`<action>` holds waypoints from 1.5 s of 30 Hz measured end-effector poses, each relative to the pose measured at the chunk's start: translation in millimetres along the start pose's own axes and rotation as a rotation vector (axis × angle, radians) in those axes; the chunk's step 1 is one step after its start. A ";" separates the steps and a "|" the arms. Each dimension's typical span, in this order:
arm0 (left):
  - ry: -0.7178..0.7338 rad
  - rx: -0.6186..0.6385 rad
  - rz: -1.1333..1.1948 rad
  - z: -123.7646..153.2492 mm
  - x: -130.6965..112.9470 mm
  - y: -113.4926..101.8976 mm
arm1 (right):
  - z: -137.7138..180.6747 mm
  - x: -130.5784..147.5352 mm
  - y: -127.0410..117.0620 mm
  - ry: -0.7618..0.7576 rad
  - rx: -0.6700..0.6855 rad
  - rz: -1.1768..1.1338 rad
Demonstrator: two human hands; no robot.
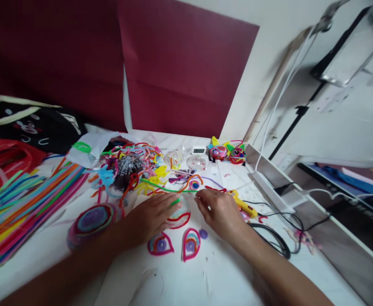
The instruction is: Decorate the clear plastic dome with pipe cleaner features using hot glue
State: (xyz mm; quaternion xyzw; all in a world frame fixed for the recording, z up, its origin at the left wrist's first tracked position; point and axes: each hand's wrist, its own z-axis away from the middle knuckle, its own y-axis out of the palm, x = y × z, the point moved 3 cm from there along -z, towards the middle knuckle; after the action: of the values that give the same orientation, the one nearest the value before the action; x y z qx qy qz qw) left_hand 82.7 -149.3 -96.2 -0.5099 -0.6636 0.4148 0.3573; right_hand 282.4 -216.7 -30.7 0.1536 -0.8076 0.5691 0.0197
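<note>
My left hand [159,210] rests at a clear plastic dome [183,208], its fingers over the far side and the thumb near the front. A red pipe cleaner [181,224] curves along the dome's near edge, and a bit of green shows by my left fingertips. Just right of the dome, my right hand [220,208] is closed in a pinch at the end of a long green pipe cleaner [160,187]; its fingertips are partly hidden. Nearer to me lie two eye shapes of coiled pipe cleaner, a left eye [160,245] and a right eye [191,245], beside a small purple coil [203,233].
Bundled pipe cleaners [29,208] cover the left side, near a round coiled piece [93,221]. A tangled heap [129,163] lies behind my hands. To the right are a yellow glue gun [245,208], black cables [278,242] and a grey tray wall [301,208]. A small clock [199,150] stands behind.
</note>
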 end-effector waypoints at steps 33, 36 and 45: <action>-0.134 -0.063 0.068 4.5 -12.4 8.6 | 8.6 13.6 39.1 0.030 0.290 -0.034; -0.168 -0.051 0.081 5.3 -14.2 7.1 | 10.5 11.3 38.7 0.025 0.277 -0.038; -0.207 -0.100 0.169 5.2 -15.9 3.8 | 10.2 4.2 41.8 0.064 0.181 -0.194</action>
State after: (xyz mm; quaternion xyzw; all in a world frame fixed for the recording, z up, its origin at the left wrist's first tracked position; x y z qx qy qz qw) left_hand 83.0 -165.3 -102.6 -0.5355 -0.6713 0.4605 0.2248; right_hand 268.6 -214.3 -71.6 0.2139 -0.7332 0.6396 0.0866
